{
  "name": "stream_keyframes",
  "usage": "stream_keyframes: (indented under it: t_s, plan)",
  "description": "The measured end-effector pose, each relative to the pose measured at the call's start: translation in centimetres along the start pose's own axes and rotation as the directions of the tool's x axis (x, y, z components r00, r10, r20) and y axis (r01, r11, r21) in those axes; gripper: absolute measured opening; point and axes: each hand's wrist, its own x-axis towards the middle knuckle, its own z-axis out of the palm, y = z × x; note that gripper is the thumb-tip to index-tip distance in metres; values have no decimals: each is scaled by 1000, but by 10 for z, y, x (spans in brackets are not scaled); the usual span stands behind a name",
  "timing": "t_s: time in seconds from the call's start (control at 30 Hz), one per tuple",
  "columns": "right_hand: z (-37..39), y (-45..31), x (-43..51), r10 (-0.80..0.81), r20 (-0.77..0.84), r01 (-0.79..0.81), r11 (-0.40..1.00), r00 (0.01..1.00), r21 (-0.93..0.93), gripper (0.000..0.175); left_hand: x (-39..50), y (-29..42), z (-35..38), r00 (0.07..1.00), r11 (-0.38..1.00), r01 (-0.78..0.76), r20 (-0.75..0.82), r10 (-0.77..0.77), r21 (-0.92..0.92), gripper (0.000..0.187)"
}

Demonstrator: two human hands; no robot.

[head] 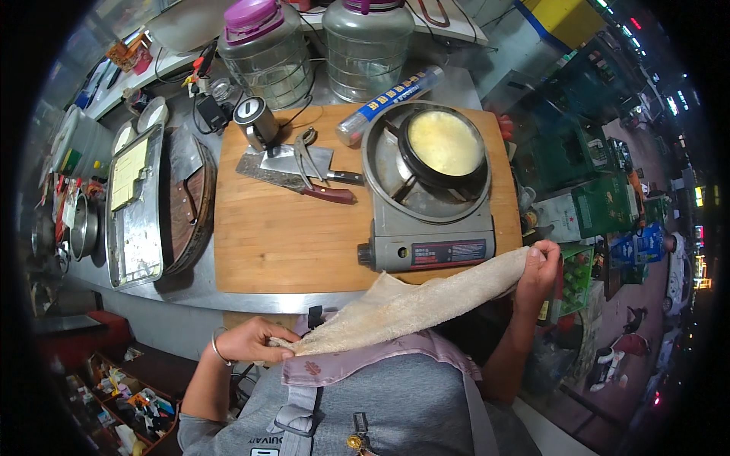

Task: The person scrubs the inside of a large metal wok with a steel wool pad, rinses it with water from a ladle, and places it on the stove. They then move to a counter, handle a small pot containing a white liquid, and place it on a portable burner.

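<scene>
A beige terry towel (422, 308) is stretched between my two hands, in front of my apron (370, 359). My left hand (256, 339) pinches its bunched lower-left end. At the upper right, my right hand (536, 273) grips the opposite corner. Just beyond the cloth stands a portable gas stove (430, 245) on a wooden board (285, 245). On its burner sits a black round pan (436, 178) holding a pale yellow, flat layer of food (445, 142). Whether the flame burns cannot be seen.
Left of the stove lie two cleavers (279, 171) with metal tongs (308, 159) across them. A steel mug (255, 122), a foil roll (393, 102) and two large jars (368, 51) stand behind. Further left are a metal tray (134, 245) with yellow slices and a round chopping block (185, 228).
</scene>
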Motion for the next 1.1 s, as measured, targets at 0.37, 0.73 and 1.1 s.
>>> stream_keyframes:
  t_s: [0.37,0.73,1.1]
  plan:
    - [-27,63,31,513,376,-605,410,772,682,21,83,45,-23,978,903,26,-175,-111,-429,19]
    - [-2,88,78,477,500,-654,239,723,718,47,188,71,-40,930,514,-124,-280,-238,-849,24]
    - [42,93,116,457,322,-553,592,829,586,49,225,73,-62,863,404,-431,-499,-77,-807,23]
